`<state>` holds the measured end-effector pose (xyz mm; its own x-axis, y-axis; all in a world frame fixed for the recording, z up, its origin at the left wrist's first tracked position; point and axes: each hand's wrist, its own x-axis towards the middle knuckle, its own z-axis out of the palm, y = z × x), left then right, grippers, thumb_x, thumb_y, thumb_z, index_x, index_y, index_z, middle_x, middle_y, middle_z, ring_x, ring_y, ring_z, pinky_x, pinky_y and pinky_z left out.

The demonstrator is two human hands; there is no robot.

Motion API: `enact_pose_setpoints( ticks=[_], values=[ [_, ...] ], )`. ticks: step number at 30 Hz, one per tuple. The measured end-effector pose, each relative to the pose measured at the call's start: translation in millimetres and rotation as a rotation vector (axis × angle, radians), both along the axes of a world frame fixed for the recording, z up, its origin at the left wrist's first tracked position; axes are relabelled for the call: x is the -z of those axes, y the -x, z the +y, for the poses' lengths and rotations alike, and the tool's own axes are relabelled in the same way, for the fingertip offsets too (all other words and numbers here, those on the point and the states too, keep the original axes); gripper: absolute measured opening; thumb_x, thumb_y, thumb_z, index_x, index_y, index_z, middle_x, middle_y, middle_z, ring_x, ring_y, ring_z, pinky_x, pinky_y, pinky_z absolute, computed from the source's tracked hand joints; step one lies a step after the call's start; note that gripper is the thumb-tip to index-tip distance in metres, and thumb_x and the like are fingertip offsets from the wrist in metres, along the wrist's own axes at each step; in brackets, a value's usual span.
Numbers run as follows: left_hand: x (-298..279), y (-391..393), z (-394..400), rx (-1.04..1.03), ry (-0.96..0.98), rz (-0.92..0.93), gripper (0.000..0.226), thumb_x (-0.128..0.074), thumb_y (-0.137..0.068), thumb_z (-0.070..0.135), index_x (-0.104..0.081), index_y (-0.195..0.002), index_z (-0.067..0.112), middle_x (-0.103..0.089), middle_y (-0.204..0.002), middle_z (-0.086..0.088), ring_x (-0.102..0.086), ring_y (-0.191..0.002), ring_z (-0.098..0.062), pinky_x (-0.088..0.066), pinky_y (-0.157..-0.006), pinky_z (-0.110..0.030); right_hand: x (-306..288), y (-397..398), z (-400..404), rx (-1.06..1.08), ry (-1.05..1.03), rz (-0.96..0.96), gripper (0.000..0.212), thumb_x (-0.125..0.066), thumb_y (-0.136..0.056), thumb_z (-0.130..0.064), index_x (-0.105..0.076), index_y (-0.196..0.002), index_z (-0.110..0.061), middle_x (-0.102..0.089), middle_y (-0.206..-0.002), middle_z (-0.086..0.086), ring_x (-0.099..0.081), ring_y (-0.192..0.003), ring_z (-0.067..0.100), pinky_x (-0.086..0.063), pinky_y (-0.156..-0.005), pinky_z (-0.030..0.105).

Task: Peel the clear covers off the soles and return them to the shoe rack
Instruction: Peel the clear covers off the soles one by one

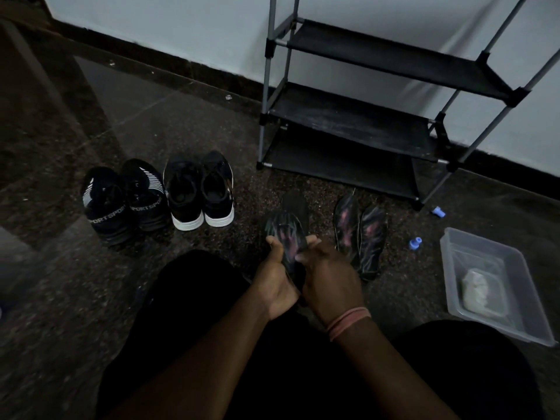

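With the left hand (pixel 277 280) gripping the sole (pixel 288 241) low over the near floor, the right hand (pixel 328 274) pinching its edge should lift the cover slowly, keeping it flat.

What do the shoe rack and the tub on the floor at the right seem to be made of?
Shoe rack: probably grey metal tubes with black plastic joints; the matte black shelves look like fabric, though dim light leaves this open. Tub: translucent, slightly glossy plastic, since the floor and a pale lump inside show through its walls.
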<state>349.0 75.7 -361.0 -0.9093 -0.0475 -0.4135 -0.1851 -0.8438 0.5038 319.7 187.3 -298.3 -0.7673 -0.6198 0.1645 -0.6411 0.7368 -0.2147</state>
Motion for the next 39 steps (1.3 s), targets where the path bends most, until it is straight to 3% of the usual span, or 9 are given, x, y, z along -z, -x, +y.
enact_pose_setpoints(
  ticks=[2,8,16,23,28,32,34,36,39],
  values=[
    [2,3,1,0.012,0.022,-0.012,0.088,-0.023,-0.094,0.074,-0.055,-0.143,0.009,-0.06,-0.144,-0.011,-0.062,-0.128,-0.024,-0.054,-0.094,-0.038,3,-5,5,-0.015,-0.034,-0.015,0.036,-0.049,-0.079,-0.025,-0.073,-0.107,-0.023,-0.061,-0.126,0.003,-0.066,-0.104,0.024,-0.055,-0.079,0.031],
    [0,4,7,0.043,-0.099,0.02,0.085,-0.023,-0.096,0.073,-0.062,-0.133,0.007,-0.065,-0.136,-0.017,-0.068,-0.118,-0.029,-0.056,-0.096,-0.043,0,17,8,0.135,0.155,0.04,0.036,-0.04,-0.085,-0.025,-0.073,-0.098,-0.022,-0.063,-0.101,0.006,-0.067,-0.081,0.028,-0.056,-0.065,0.037],
    [1,18,-11,-0.037,0.023,-0.04,0.087,-0.023,-0.095,0.071,-0.053,-0.144,0.006,-0.061,-0.142,-0.011,-0.061,-0.128,-0.023,-0.051,-0.098,-0.036,13,3,5,-0.119,0.119,-0.09,0.025,-0.055,-0.079,-0.019,-0.072,-0.097,-0.025,-0.063,-0.107,0.005,-0.065,-0.087,0.026,-0.056,-0.071,0.034],
    [5,20,-11,-0.013,-0.075,0.054,0.078,-0.03,-0.098,0.069,-0.083,-0.092,0.012,-0.078,-0.104,-0.008,-0.075,-0.095,-0.021,-0.053,-0.092,-0.04,13,5,8,0.067,0.572,-0.348,0.009,-0.06,-0.091,-0.012,-0.065,-0.089,-0.019,-0.067,-0.084,-0.005,-0.062,-0.077,0.01,-0.052,-0.071,0.036],
    [-2,16,-10,0.016,-0.128,0.072,0.095,-0.034,-0.077,0.093,-0.07,-0.11,0.011,-0.072,-0.108,-0.017,-0.071,-0.096,-0.032,-0.058,-0.085,-0.043,5,5,5,0.129,0.732,-0.509,0.013,-0.055,-0.096,-0.011,-0.061,-0.094,-0.022,-0.07,-0.083,-0.005,-0.065,-0.06,0.021,-0.056,-0.057,0.046],
    [-2,16,-13,0.033,-0.161,0.083,0.122,-0.022,-0.061,0.105,-0.064,-0.127,0.012,-0.069,-0.1,-0.017,-0.064,-0.076,-0.032,-0.053,-0.056,-0.033,-7,-1,2,0.063,0.947,-0.746,0.027,-0.048,-0.095,0.008,-0.064,-0.098,-0.012,-0.071,-0.103,0.0,-0.067,-0.065,0.035,-0.058,-0.05,0.045],
    [-1,16,-17,0.025,-0.186,0.061,0.131,-0.019,-0.057,0.107,-0.062,-0.134,0.01,-0.068,-0.115,-0.021,-0.066,-0.097,-0.036,-0.059,-0.076,-0.042,-11,-1,1,0.066,0.973,-0.786,0.022,-0.051,-0.091,0.012,-0.069,-0.09,-0.001,-0.073,-0.096,0.01,-0.071,-0.076,0.028,-0.06,-0.061,0.038],
    [-4,16,-16,0.04,-0.181,0.053,0.131,-0.019,-0.06,0.106,-0.058,-0.143,0.011,-0.059,-0.139,-0.025,-0.057,-0.127,-0.04,-0.042,-0.112,-0.055,-14,1,1,0.087,0.999,-0.844,0.018,-0.055,-0.088,0.012,-0.07,-0.089,0.002,-0.075,-0.094,0.009,-0.072,-0.088,0.026,-0.06,-0.076,0.035],
    [-9,11,-13,0.061,-0.167,0.053,0.113,-0.022,-0.079,0.095,-0.059,-0.142,0.009,-0.054,-0.146,-0.025,-0.051,-0.137,-0.039,-0.035,-0.117,-0.055,-16,3,4,0.063,0.981,-0.844,0.013,-0.062,-0.091,-0.001,-0.074,-0.093,-0.001,-0.076,-0.097,0.005,-0.071,-0.095,0.02,-0.057,-0.085,0.028]
  ],
)
